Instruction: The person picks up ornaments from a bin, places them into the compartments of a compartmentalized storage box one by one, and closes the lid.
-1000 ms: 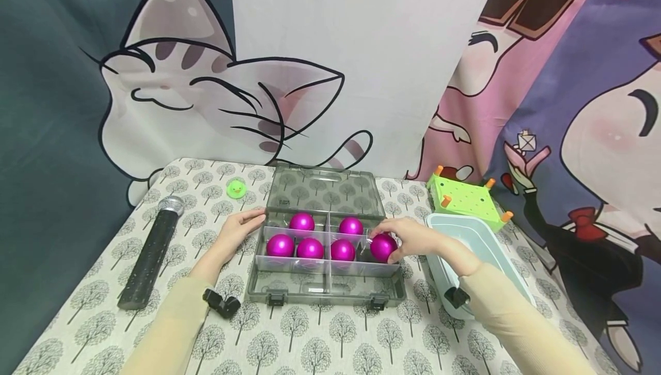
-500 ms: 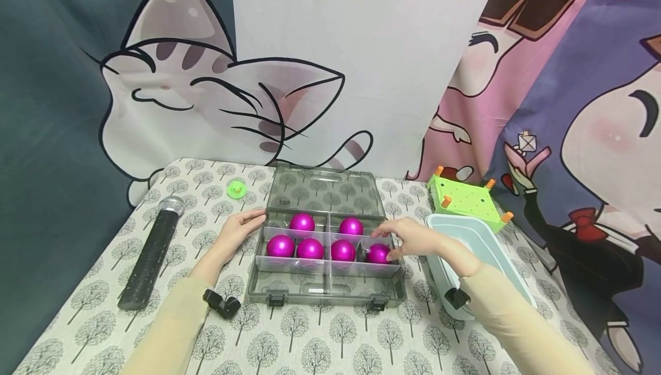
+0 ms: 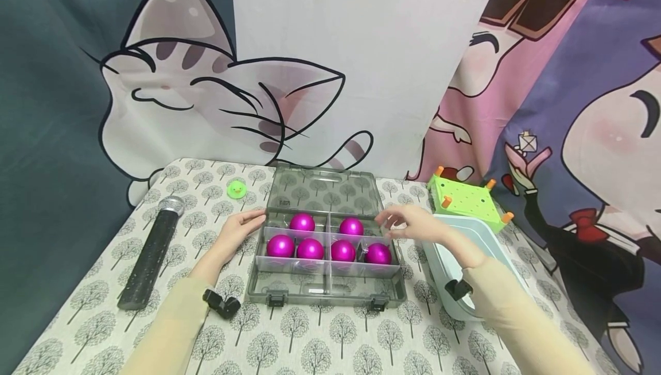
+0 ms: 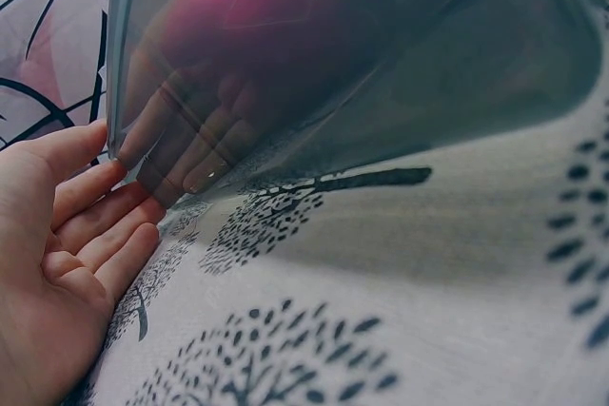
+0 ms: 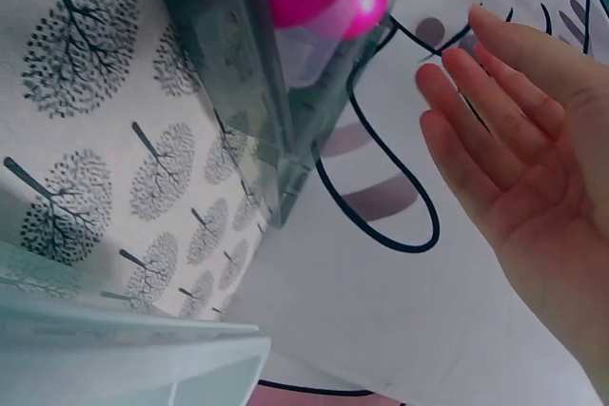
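Balls (image 3: 310, 248), round and glossy magenta, sit in a smoky translucent plastic box (image 3: 289, 281). The left hand (image 3: 237, 233), relaxed, touches its left side; the right hand (image 3: 419, 225), empty and loosely curved, hovers near its right. Best lift it straight up, clear of thin translucent dividers (image 3: 294, 265).

The balls (image 3: 281, 246) are magenta, the box (image 3: 366, 281) smoky grey. The white cloth (image 3: 289, 329) has dark tree prints. The tub (image 3: 441, 277) is pale blue.
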`<move>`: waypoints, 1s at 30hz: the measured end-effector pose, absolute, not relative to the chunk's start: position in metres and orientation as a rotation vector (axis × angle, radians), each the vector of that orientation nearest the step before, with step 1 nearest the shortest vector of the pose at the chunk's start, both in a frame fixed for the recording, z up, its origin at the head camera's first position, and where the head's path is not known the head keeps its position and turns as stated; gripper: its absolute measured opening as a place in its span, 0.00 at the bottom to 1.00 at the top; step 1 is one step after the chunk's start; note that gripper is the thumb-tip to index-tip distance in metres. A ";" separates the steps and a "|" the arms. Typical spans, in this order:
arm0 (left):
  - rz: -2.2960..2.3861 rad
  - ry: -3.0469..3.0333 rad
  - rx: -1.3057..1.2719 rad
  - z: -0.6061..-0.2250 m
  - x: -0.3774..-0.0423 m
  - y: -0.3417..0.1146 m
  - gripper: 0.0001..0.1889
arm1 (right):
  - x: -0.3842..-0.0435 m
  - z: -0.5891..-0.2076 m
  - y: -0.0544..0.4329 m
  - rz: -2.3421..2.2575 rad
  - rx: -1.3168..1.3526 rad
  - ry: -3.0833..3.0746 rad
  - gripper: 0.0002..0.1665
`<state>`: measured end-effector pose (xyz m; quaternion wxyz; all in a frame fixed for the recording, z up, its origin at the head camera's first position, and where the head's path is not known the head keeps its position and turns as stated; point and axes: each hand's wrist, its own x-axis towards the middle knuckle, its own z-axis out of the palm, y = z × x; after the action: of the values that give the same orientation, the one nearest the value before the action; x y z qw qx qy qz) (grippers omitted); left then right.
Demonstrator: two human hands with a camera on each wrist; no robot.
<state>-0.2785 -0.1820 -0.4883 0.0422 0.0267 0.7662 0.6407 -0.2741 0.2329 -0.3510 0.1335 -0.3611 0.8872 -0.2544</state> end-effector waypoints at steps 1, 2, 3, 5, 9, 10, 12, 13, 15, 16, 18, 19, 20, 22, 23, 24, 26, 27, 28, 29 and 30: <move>1.959 2.345 0.080 -0.488 -0.279 -0.182 0.27 | -0.276 -0.350 0.233 -0.748 -1.055 2.584 0.18; 1.955 2.348 0.080 -0.488 -0.279 -0.182 0.28 | -0.279 -0.348 0.234 -0.756 -1.059 2.601 0.17; 1.956 2.347 0.074 -0.488 -0.279 -0.182 0.28 | -0.281 -0.347 0.234 -0.765 -1.060 2.615 0.16; 1.952 2.350 0.079 -0.488 -0.279 -0.183 0.28 | -0.285 -0.345 0.235 -0.778 -1.048 2.652 0.15; 1.949 2.356 0.078 -0.488 -0.278 -0.183 0.27 | -0.294 -0.343 0.237 -0.810 -0.986 2.734 0.12; 1.947 2.358 0.078 -0.488 -0.278 -0.183 0.27 | -0.297 -0.343 0.238 -0.826 -0.971 2.751 0.11; 1.943 2.361 0.077 -0.488 -0.278 -0.182 0.27 | -0.303 -0.343 0.239 -0.854 -0.924 2.795 0.10; 1.942 2.363 0.078 -0.487 -0.278 -0.182 0.27 | -0.307 -0.344 0.239 -0.869 -0.902 2.820 0.10; 1.940 2.366 0.077 -0.487 -0.279 -0.182 0.27 | -0.313 -0.345 0.240 -0.905 -0.851 2.861 0.09; 1.937 2.371 0.081 -0.487 -0.278 -0.182 0.27 | -0.317 -0.345 0.241 -0.925 -0.819 2.880 0.10; 1.932 2.373 0.089 -0.488 -0.279 -0.181 0.27 | -0.323 -0.346 0.242 -0.965 -0.748 2.911 0.10; 1.932 2.373 0.092 -0.488 -0.279 -0.181 0.27 | -0.326 -0.347 0.242 -0.997 -0.715 2.914 0.11; 1.931 2.374 0.092 -0.488 -0.279 -0.180 0.27 | -0.330 -0.348 0.243 -1.023 -0.679 2.915 0.11; 1.937 2.365 0.099 -0.488 -0.279 -0.180 0.27 | -0.337 -0.350 0.243 -1.067 -0.610 2.915 0.12; 1.942 2.363 0.096 -0.488 -0.279 -0.180 0.27 | -0.340 -0.351 0.242 -1.086 -0.582 2.914 0.12; 1.952 2.358 0.088 -0.487 -0.278 -0.180 0.27 | -0.344 -0.352 0.241 -1.105 -0.560 2.909 0.12; 1.959 2.354 0.086 -0.486 -0.277 -0.181 0.27 | -0.351 -0.354 0.240 -1.129 -0.529 2.902 0.13; 1.963 2.350 0.086 -0.486 -0.277 -0.181 0.27 | -0.355 -0.354 0.239 -1.144 -0.511 2.896 0.14; 1.966 2.346 0.083 -0.485 -0.276 -0.182 0.27 | -0.358 -0.355 0.238 -1.165 -0.491 2.888 0.14; 1.967 2.342 0.083 -0.485 -0.276 -0.182 0.27 | -0.360 -0.356 0.237 -1.182 -0.467 2.882 0.15; 1.968 2.337 0.082 -0.484 -0.276 -0.182 0.27 | -0.363 -0.356 0.237 -1.207 -0.440 2.871 0.16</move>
<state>-0.2757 -0.1818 -0.4844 0.0425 0.0269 0.7639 0.6433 -0.3626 0.2368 -0.3565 -0.0017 -0.1399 0.9128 -0.3837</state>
